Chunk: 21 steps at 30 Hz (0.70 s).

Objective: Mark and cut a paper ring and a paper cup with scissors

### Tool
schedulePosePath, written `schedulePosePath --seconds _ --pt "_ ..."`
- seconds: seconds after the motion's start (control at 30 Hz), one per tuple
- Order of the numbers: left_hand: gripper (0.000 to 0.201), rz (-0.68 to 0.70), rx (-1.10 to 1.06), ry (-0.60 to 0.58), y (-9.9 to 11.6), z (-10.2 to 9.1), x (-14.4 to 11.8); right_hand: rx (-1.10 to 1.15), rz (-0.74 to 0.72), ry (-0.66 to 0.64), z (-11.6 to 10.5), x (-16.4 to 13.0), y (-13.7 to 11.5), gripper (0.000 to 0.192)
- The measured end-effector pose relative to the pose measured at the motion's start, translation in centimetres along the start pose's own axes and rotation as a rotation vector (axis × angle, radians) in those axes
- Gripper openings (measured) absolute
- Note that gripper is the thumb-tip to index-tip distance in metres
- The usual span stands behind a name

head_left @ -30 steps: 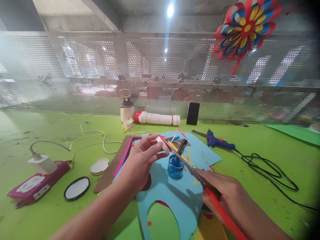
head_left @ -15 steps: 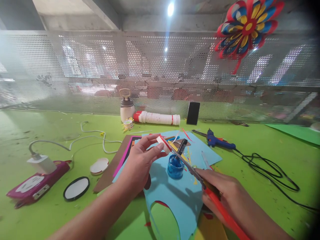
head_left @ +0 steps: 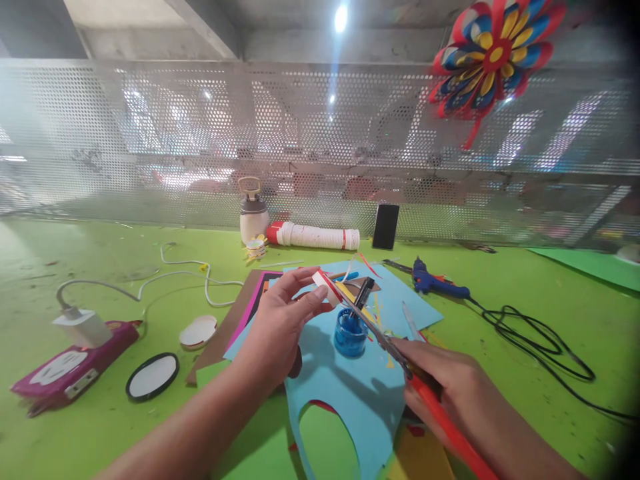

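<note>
Left hand [head_left: 283, 320] pinches a small red-and-white paper piece [head_left: 325, 285] between thumb and fingertips, held up above the blue paper sheet [head_left: 350, 393]. Right hand [head_left: 440, 387] is closed around the red handles of the scissors [head_left: 395, 350], whose open blades point up and left, the tip meeting the paper piece.

Just below the blades, a small blue jar [head_left: 350, 332] stands on the blue sheet with a dark brush or stick leaning in it; what else it holds cannot be told. Behind the sheet lie a blue glue gun [head_left: 437, 283] with its black cord [head_left: 540, 340], a white ribbed roll [head_left: 315, 236], a small white bottle [head_left: 253, 215] and an upright black phone [head_left: 386, 227]. To the left sit a round mirror-like disc [head_left: 152, 377], a white lid [head_left: 199, 332] and a pink power strip [head_left: 75, 367] with a white plug in it.

Against the picture a second before, both hands, scissors and paper piece keep nearly the same places; only the view has shifted slightly.
</note>
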<state>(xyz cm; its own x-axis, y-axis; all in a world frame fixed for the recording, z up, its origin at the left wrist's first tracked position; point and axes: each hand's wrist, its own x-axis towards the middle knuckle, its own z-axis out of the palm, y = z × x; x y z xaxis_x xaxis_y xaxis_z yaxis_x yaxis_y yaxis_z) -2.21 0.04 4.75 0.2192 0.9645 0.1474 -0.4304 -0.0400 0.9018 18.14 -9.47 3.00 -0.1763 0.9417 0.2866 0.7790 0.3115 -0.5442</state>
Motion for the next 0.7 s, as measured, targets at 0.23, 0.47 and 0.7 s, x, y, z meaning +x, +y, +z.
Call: schedulePosePath --seconds 0.23,0.47,0.7 --pt "0.023 -0.057 -0.119 -0.028 0.21 -0.07 0.08 0.057 0.058 -0.049 0.40 -0.09 0.45 0.049" --pt "0.026 -0.061 -0.156 -0.036 -0.19 -0.29 0.27 -0.051 0.076 -0.066 -0.04 0.16 0.13 0.046" --pt "0.031 -0.047 -0.107 0.006 -0.41 -0.23 0.20 -0.025 0.090 -0.074 -0.15 0.04 0.00 0.049"
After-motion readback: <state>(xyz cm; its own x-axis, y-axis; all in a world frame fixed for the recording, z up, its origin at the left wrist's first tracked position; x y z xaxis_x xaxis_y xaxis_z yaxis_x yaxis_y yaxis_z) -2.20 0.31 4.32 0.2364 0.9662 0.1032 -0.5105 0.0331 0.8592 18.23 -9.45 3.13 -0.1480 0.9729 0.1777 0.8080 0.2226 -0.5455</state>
